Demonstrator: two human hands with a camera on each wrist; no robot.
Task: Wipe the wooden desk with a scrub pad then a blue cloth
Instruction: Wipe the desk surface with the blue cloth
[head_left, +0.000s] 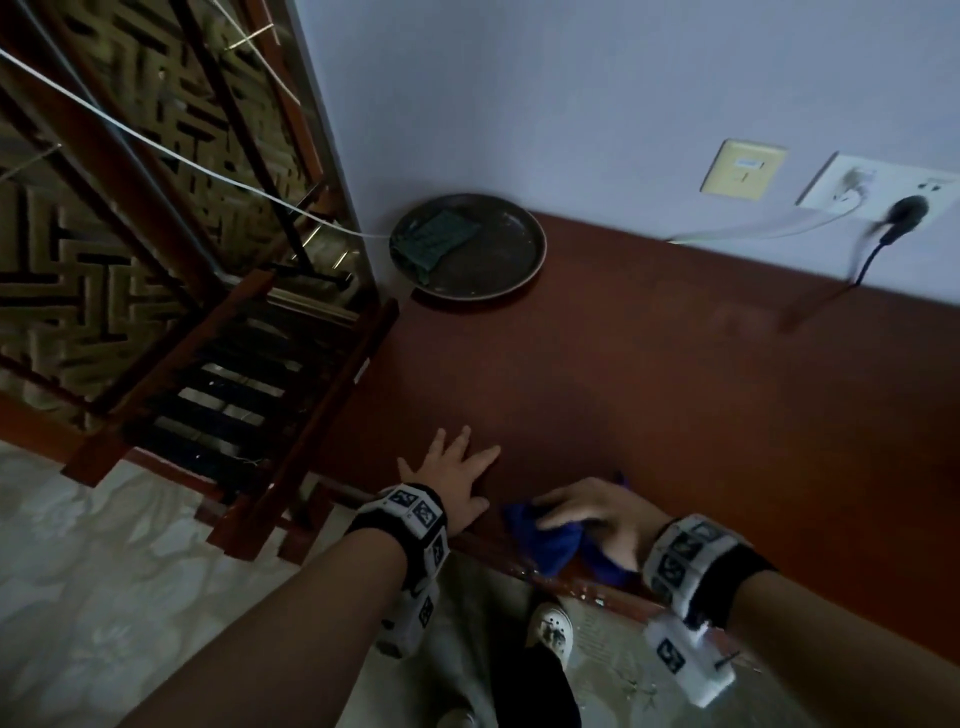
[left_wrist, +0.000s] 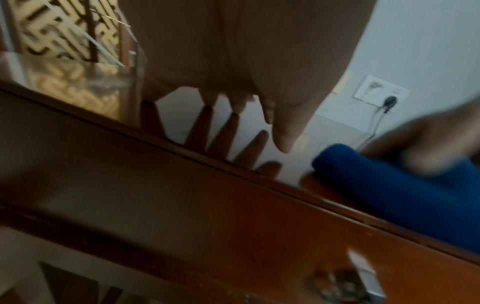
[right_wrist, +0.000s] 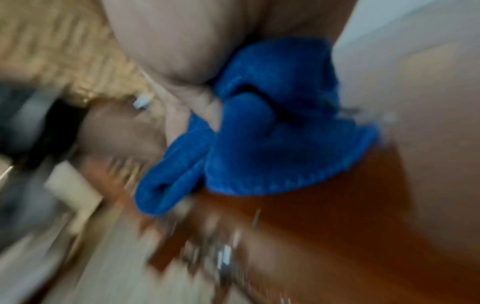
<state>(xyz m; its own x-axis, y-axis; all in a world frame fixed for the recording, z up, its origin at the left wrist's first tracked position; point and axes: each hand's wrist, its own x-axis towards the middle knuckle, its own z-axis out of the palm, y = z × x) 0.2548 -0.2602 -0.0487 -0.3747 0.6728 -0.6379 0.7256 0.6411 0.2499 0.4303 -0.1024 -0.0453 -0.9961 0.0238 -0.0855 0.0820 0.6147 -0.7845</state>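
The reddish-brown wooden desk fills the right of the head view. My left hand lies flat on it near the front edge, fingers spread and straight. Just to its right my right hand curls over a bunched blue cloth and grips it against the desk's front edge. In the blurred right wrist view the cloth is crumpled under my palm, partly hanging over the edge. The left wrist view shows the cloth beside my thumb. A green scrub pad lies on a dark plate at the back left corner.
The round dark plate stands against the wall. Wall sockets with a black plug and cables sit above the desk's back right. A wooden rack stands close to the desk's left side. A shoe shows on the floor below.
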